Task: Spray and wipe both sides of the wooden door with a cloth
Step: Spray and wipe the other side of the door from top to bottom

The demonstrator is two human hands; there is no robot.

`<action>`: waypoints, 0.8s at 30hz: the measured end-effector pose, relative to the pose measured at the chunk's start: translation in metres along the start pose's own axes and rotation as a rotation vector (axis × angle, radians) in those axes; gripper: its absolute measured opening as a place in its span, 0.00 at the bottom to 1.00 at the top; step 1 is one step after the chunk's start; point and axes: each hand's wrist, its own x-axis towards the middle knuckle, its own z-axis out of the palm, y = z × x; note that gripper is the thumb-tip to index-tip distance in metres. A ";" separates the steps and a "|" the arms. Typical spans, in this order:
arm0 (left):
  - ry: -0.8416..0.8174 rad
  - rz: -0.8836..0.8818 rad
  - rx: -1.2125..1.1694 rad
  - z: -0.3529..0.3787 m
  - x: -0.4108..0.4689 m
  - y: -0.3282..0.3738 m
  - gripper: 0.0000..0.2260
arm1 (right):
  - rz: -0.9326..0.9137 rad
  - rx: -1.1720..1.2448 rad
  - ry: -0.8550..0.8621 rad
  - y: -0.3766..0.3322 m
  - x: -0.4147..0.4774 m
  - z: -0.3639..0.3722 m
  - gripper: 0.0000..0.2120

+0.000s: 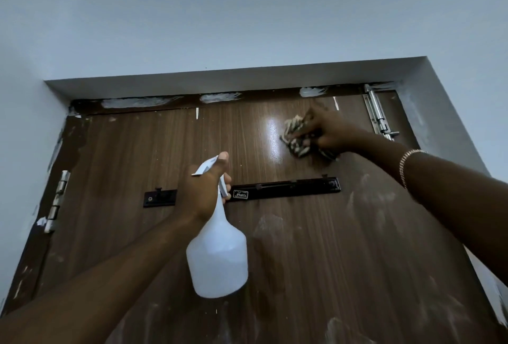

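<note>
Pale grey walls frame a brown wooden door, which stands shut in its recess and fills the lower view. The right hand has its fingers curled round a bunched, patterned cloth and presses it flat against the door's upper right part, just right of a bright wet sheen on the wood. A bracelet circles that wrist. The left hand is clamped on the neck of a white spray bottle, with the thumb lying over the sprayer head and the fingers wrapped under it. The bottle hangs below the hand, near the camera and clear of the door, in front of its middle. Behind the left hand a black bar runs across the door from left to right. A metal bolt sits at the door's top right corner, right of the cloth and apart from it. A metal hinge shows on the left edge. White smears mark the frame along the top, and fainter pale streaks lie on the lower wood.
</note>
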 end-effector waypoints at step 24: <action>-0.106 0.009 0.035 0.001 -0.026 0.008 0.24 | 0.010 -0.048 0.016 0.025 -0.038 -0.008 0.20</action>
